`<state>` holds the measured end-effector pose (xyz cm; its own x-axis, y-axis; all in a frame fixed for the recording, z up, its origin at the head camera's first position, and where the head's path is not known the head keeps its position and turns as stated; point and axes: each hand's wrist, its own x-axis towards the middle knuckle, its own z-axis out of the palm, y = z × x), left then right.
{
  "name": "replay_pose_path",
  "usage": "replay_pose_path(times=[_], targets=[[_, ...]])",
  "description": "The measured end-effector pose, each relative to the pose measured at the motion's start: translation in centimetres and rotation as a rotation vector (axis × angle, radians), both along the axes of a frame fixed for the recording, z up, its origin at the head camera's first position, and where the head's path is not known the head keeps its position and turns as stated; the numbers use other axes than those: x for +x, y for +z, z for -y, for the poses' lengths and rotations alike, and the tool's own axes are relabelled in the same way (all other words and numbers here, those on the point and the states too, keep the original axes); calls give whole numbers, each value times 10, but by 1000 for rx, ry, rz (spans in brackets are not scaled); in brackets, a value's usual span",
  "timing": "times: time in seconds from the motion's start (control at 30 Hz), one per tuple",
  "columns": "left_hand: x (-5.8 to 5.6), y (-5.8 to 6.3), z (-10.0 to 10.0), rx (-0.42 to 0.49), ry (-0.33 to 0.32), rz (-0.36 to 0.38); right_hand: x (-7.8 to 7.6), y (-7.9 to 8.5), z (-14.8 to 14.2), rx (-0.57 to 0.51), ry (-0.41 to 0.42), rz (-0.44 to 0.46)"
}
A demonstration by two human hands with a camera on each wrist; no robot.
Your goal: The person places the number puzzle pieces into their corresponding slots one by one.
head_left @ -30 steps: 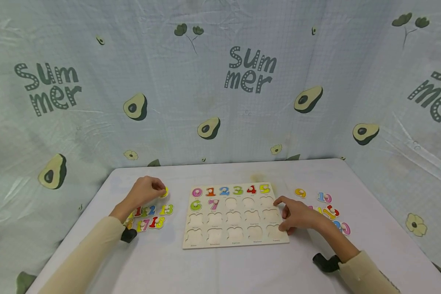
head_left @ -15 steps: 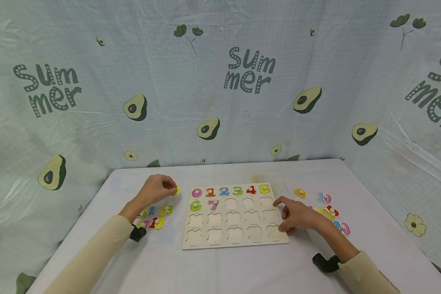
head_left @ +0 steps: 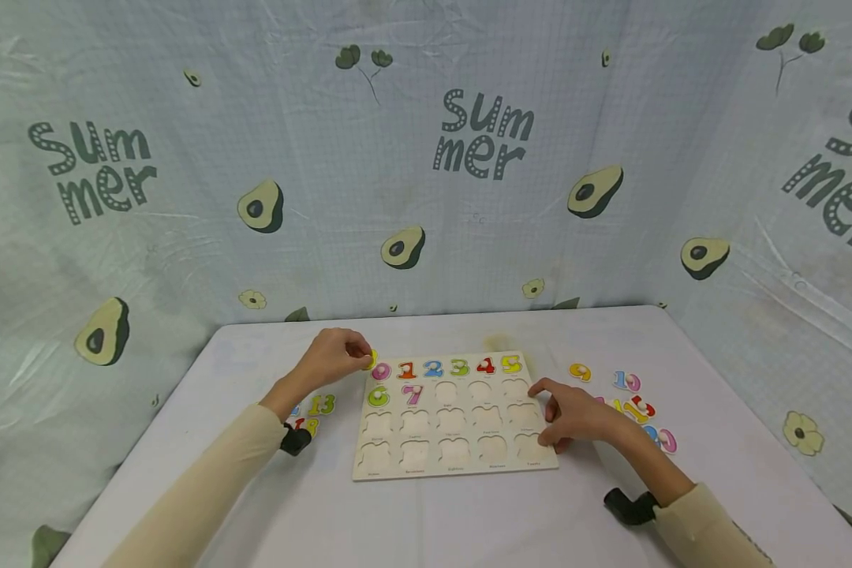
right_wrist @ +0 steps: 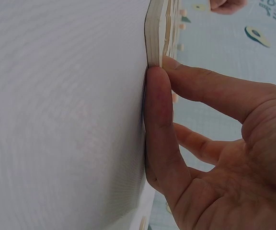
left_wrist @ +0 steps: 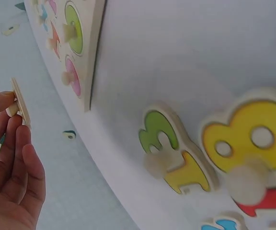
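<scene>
While left hand [head_left: 332, 355] hovers, fingers [left_wrist: 14, 136] pinch yellow piece [head_left: 372, 359].

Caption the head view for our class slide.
Left hand pinches a yellow piece near the number board; right hand holds its edge.

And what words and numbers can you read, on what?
"summer": cloth backdrop
"0 1 2 3 4 5 6 7": pieces in the board
"13": yellow-green piece
"18": red-yellow piece
"9": orange piece
"10": blue-pink piece
Too small: board captions
Blurred or covered: other loose pieces
Unreadable: held yellow piece
</scene>
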<state>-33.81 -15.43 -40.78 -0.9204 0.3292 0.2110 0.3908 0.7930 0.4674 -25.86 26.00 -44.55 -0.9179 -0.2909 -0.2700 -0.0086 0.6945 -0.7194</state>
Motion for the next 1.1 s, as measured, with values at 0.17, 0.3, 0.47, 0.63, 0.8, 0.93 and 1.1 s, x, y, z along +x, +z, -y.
replay_pose_path(times=[0.17,0.3,0.47,0.63,0.8,0.93,1.1], targets=[[-1,1,-13,-14,-25,0,0,-1,0,5,-1,-5],[-2,-1,-23,-30,-47,3,-1,-2,-1,-4,4,-4],[-5,-2,-36,-23,-62,-9,-2,-2,-1,-6,3,-3],[-5,-4,-46,-9,-55,23,-1,-4,0,-7,-2,-2],[1,-8,-54,-23,-68,42,3,-7,1,-4,18,6],[1,-7,-63,-1,-115,9,4,-6,1,14,21,-19],[0,-5,-76,4,-166,29,4,-4,0,28,13,-27]])
